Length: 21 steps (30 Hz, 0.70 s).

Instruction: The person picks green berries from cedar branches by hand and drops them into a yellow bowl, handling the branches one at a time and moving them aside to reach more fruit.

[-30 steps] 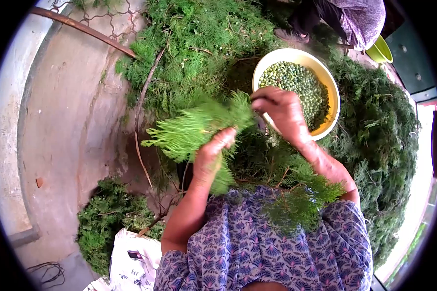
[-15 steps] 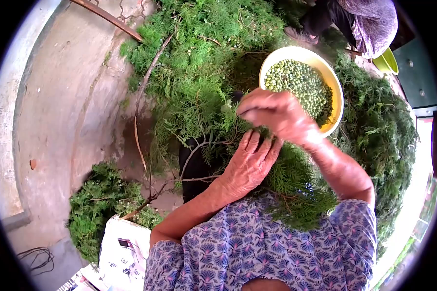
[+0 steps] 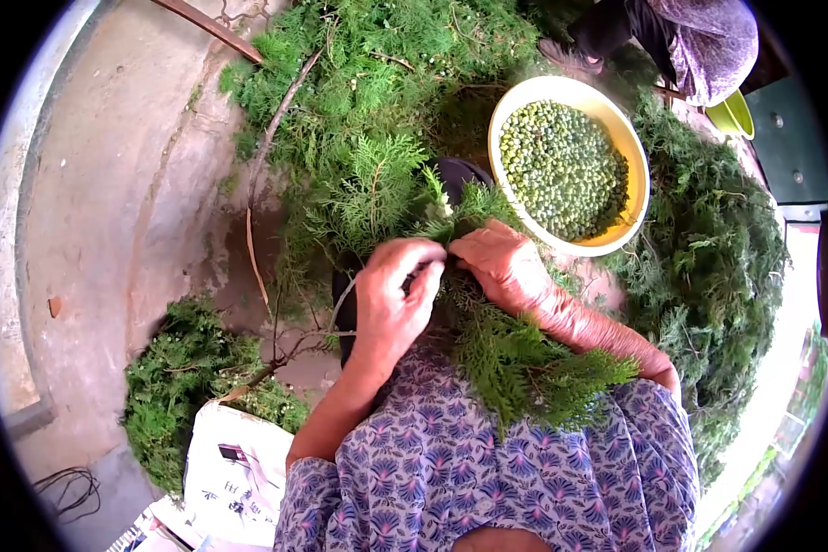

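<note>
An arborvitae branch with flat green sprays lies across my lap, against the patterned shirt. My left hand is closed in a pinch at the sprigs, thumb against fingers. Close to its fingertips, my right hand also pinches among the foliage; what is between its fingers is too small to make out. Beyond the right hand stands a yellow basin holding many small green cones. More leafy sprays spread just past my hands.
Cut greenery is heaped ahead, with another pile on the right. A smaller heap sits by a white sack at lower left. Another person's purple sleeve shows at upper right, near a green-yellow bowl.
My right hand has moved down and away from the basin's edge to the sprigs. The left hand has shifted left and closed from lying flat on the branch into a pinch.
</note>
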Each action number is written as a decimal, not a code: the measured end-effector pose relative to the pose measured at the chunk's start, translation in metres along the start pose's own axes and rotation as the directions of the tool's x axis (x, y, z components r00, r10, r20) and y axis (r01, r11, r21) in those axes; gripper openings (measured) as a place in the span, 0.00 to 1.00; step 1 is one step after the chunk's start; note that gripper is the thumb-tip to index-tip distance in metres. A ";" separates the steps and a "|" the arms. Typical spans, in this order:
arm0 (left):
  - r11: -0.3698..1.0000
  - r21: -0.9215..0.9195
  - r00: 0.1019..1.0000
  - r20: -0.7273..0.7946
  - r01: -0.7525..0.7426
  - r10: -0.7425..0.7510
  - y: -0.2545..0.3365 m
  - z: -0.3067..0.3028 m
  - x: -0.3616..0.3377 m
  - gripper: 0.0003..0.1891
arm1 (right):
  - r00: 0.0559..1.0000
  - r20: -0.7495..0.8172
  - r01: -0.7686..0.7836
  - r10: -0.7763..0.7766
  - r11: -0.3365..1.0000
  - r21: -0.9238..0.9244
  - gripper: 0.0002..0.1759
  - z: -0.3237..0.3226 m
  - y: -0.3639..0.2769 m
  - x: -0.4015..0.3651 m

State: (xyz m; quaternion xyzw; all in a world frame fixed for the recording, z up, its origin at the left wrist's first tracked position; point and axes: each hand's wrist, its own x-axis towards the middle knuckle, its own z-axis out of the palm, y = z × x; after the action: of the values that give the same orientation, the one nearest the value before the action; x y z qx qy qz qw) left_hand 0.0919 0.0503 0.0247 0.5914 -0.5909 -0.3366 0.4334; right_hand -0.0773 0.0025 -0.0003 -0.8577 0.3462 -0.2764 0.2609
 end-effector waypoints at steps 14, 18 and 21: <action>0.944 -0.302 0.975 -0.133 0.130 -0.177 -0.028 0.013 0.023 0.06 | 0.984 -0.086 0.174 -0.155 0.935 0.308 0.16 0.005 -0.005 -0.006; 0.877 -0.424 0.958 -0.063 0.227 -0.279 -0.009 0.009 0.020 0.08 | 0.949 -0.174 -0.157 0.263 0.873 0.462 0.10 -0.018 -0.022 0.011; 0.968 -0.202 0.985 -0.062 0.147 -0.163 -0.005 0.005 0.019 0.09 | 0.929 -0.153 -0.231 0.336 0.853 0.469 0.13 -0.023 -0.018 0.027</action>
State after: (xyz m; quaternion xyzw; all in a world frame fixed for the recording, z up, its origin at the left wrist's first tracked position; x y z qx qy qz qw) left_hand 0.0909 0.0302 0.0199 0.6027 -0.4892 -0.4027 0.4850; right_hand -0.0680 -0.0125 0.0352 -0.6770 0.4252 -0.4032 0.4454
